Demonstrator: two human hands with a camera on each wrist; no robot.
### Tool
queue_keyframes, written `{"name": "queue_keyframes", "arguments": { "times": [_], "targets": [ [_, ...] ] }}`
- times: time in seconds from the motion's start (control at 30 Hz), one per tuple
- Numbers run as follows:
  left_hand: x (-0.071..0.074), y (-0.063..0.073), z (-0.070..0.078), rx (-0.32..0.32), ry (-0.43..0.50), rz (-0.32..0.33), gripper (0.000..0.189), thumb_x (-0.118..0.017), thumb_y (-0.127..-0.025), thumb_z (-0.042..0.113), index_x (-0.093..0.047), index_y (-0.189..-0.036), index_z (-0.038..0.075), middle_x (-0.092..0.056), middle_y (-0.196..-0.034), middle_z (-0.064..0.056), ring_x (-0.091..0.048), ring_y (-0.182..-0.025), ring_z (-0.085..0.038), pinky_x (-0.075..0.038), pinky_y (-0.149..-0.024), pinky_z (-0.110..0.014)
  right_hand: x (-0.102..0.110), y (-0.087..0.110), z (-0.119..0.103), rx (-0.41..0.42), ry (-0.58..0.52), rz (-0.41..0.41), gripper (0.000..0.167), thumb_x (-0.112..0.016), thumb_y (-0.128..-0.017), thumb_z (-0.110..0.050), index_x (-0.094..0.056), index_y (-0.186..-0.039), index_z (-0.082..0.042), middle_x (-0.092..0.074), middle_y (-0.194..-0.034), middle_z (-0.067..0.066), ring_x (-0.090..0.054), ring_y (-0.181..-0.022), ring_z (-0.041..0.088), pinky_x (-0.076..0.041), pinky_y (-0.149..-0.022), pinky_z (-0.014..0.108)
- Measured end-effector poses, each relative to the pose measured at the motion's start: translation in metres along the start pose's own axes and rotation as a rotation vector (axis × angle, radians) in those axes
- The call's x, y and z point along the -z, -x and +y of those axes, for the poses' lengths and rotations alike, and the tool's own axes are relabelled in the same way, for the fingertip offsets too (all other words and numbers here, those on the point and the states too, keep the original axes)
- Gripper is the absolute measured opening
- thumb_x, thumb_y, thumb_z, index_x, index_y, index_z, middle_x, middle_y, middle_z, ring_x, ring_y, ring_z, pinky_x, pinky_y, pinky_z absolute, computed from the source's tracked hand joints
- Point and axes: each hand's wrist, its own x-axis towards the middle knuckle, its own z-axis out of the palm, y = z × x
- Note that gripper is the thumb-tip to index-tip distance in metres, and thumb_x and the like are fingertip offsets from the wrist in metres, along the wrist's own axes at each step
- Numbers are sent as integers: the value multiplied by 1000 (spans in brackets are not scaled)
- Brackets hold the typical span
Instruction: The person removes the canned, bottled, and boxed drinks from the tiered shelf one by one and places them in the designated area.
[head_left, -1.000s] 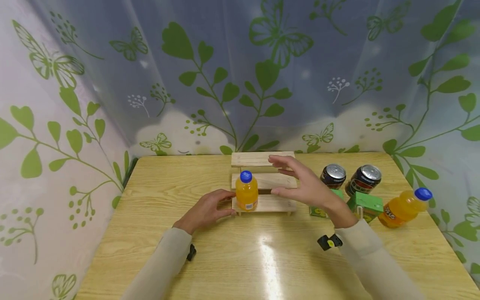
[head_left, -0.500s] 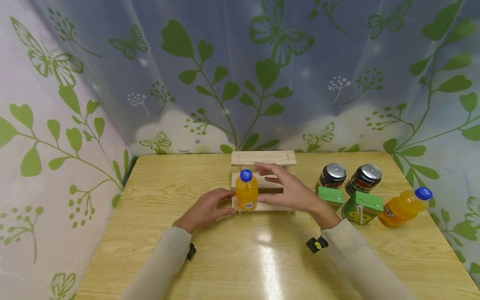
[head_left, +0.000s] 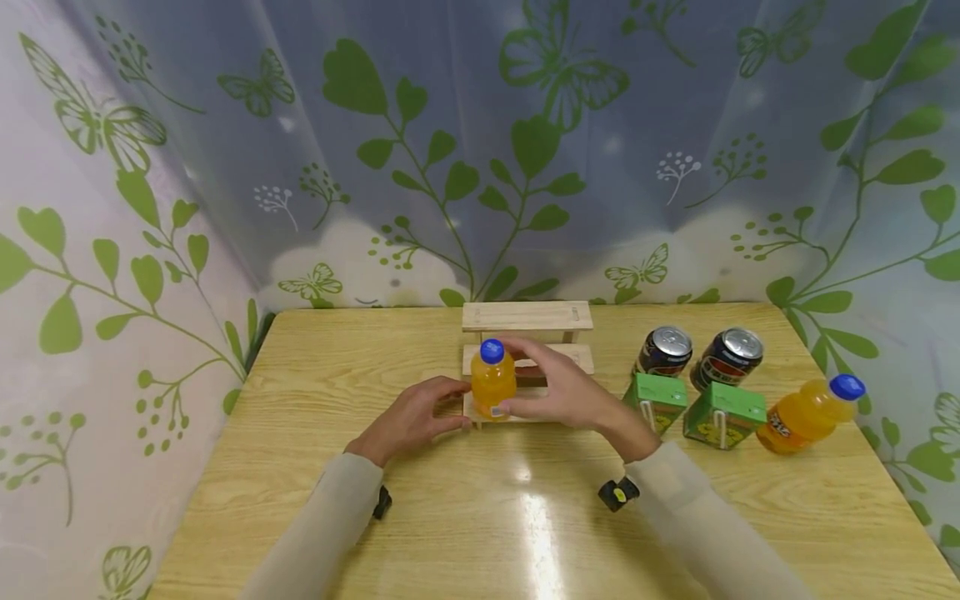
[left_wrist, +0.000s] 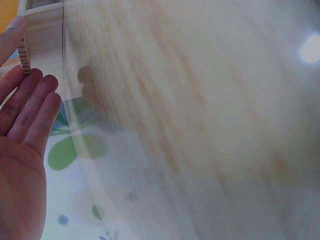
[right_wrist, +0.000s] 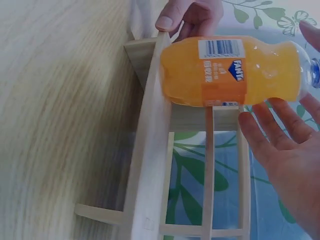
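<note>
A small orange-drink bottle (head_left: 492, 387) with a blue cap stands upright at the left end of the lowest step of a wooden step rack (head_left: 525, 315). My left hand (head_left: 408, 421) pinches that step's left end between thumb and fingers; the left wrist view shows the thumb (left_wrist: 12, 37) on its edge. Around the bottle's right side reaches my right hand (head_left: 558, 387), fingers behind it and thumb in front. In the right wrist view, these fingers (right_wrist: 285, 125) are fairly straight beside the bottle's upper part, and the thumb stays apart from it. Contact is unclear.
On the right of the wooden table (head_left: 337, 358) stand two dark cans (head_left: 663, 354), two green drink cartons (head_left: 726, 417) and a second orange-drink bottle (head_left: 806, 417). A leaf-patterned curtain (head_left: 450, 208) closes off the back and sides.
My right hand has moved left and slightly down, from over the rack's right part to the bottle. The left hand and the bottle have kept their places.
</note>
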Motion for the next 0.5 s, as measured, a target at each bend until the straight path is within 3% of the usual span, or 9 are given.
{"name": "queue_keyframes", "arguments": {
  "times": [0.5],
  "targets": [
    [0, 1, 1, -11, 4, 4, 56, -82, -100, 34, -66, -149, 13, -70, -145, -3, -68, -134, -25, -56, -116, -48, -15, -3, 6, 19, 78, 146, 69, -88, -94, -14, -54, -155, -10, -66, -142, 14, -70, -126, 40, -62, -107, 56]
  ]
}}
